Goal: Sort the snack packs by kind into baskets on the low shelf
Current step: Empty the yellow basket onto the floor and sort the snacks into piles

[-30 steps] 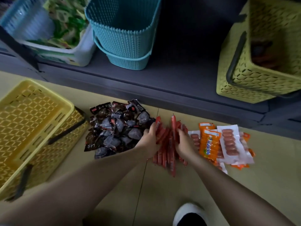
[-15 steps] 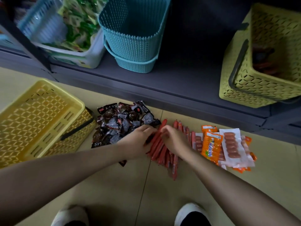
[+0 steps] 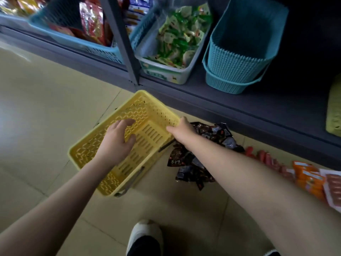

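An empty yellow basket (image 3: 147,111) lies on the floor in front of the low shelf (image 3: 258,106). My left hand (image 3: 118,139) hovers over its inside, fingers spread and curved, holding nothing. My right hand (image 3: 181,126) is closed on the basket's right rim at the far corner. Right of the basket lies a pile of dark snack packs (image 3: 208,137), partly hidden under my right forearm. Further right are red sausage sticks (image 3: 265,157), orange packs (image 3: 310,180) and a white sausage pack (image 3: 334,187).
On the shelf stand stacked teal baskets (image 3: 239,52), a white bin of green packs (image 3: 175,43), a blue basket of packs (image 3: 73,34) and, at the right edge, a lime basket (image 3: 334,111). A grey shelf post (image 3: 123,43) rises behind the yellow basket. My shoe (image 3: 145,235) is below.
Both hands have left the red sausage sticks and moved left to the yellow basket. My view has swung left, showing more of the shelf's left side.
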`<state>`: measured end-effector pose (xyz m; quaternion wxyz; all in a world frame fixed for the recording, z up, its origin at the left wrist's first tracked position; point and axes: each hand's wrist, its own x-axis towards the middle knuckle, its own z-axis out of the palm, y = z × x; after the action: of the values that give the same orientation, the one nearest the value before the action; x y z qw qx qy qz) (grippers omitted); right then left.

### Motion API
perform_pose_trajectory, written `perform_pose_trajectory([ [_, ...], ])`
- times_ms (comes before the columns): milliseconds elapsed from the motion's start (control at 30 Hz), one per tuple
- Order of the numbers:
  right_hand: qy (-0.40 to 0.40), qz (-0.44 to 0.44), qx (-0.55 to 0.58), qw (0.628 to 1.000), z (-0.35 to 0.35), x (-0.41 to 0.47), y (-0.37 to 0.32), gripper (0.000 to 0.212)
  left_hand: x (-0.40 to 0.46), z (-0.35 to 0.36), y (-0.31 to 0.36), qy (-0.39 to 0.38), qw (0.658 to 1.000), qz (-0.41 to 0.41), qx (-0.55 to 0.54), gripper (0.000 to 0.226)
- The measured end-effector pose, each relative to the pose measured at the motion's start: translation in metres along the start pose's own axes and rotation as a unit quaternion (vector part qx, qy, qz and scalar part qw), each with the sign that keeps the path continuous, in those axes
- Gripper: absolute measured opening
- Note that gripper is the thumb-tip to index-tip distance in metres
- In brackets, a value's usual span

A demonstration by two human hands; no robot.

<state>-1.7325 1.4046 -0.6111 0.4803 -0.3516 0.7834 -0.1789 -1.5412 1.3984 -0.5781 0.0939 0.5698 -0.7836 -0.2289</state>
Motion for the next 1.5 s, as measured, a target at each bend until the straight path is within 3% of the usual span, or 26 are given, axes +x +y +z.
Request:
perform_pose_trajectory([
  [100,0.111,-0.03,-0.066,0.991,0.006,0.002,-0.004,0.033,0.002,-0.008,-0.015,-0.011,1.0,-0.011,0.01,0.046],
  [200,0.162,-0.135,-0.158,0.965,-0.018,-0.007,-0.01,0.024,0.007,-0.023,-0.019,0.037,0.998,0.024,0.055,0.053],
  [300,0.202,-0.179,-0.172,0.948,-0.071,-0.023,-0.017,0.014,0.009,-0.039,-0.008,0.052,0.995,0.012,0.083,0.066],
  [400,0.225,-0.172,-0.142,0.949,-0.128,-0.043,-0.005,0.006,0.007,-0.046,0.017,-0.065,0.998,-0.014,0.004,0.063],
  [500,0.254,-0.161,-0.085,0.95,-0.176,-0.06,0.022,0.009,0.001,-0.035,0.052,-0.225,0.969,-0.01,-0.102,0.072],
  [600,0.269,-0.144,-0.056,0.951,-0.213,-0.075,0.05,0.01,-0.009,-0.009,0.096,-0.297,0.945,0.042,-0.128,0.088],
  [700,0.278,-0.129,-0.039,0.951,-0.246,-0.083,0.079,0.01,-0.016,0.024,0.142,-0.336,0.922,0.108,-0.156,0.084],
  [867,0.353,-0.09,0.054,0.93,-0.288,-0.095,0.12,0.034,-0.009,0.059,0.205,-0.228,0.961,0.129,-0.085,0.039],
  [1000,0.34,-0.141,-0.104,0.924,-0.29,-0.121,0.136,0.045,0.013,0.068,0.251,-0.183,0.973,0.12,-0.069,0.024],
  [1067,0.276,-0.18,-0.217,0.919,-0.279,-0.137,0.147,0.038,0.029,0.072,0.27,-0.185,0.974,0.113,-0.072,0.026],
  [1167,0.078,-0.19,-0.314,0.927,-0.258,-0.153,0.164,0.048,0.055,0.08,0.295,-0.19,0.969,0.122,-0.099,0.028],
  [1233,0.031,-0.193,-0.424,0.884,-0.246,-0.149,0.178,0.054,0.069,0.086,0.309,-0.187,0.966,0.134,-0.119,0.032],
  [1300,0.076,-0.211,-0.508,0.832,-0.244,-0.137,0.188,0.04,0.078,0.094,0.32,-0.181,0.966,0.133,-0.132,0.037],
  [1367,0.146,-0.207,-0.498,0.829,-0.252,-0.125,0.188,0.031,0.08,0.101,0.324,-0.156,0.972,0.143,-0.1,0.047],
  [1433,0.209,-0.199,-0.472,0.833,-0.268,-0.112,0.184,0.024,0.074,0.108,0.322,-0.087,0.97,0.225,-0.005,0.054],
  [1500,0.269,-0.191,-0.456,0.826,-0.283,-0.097,0.18,0.02,0.062,0.112,0.32,-0.026,0.925,0.377,0.029,0.046],
])
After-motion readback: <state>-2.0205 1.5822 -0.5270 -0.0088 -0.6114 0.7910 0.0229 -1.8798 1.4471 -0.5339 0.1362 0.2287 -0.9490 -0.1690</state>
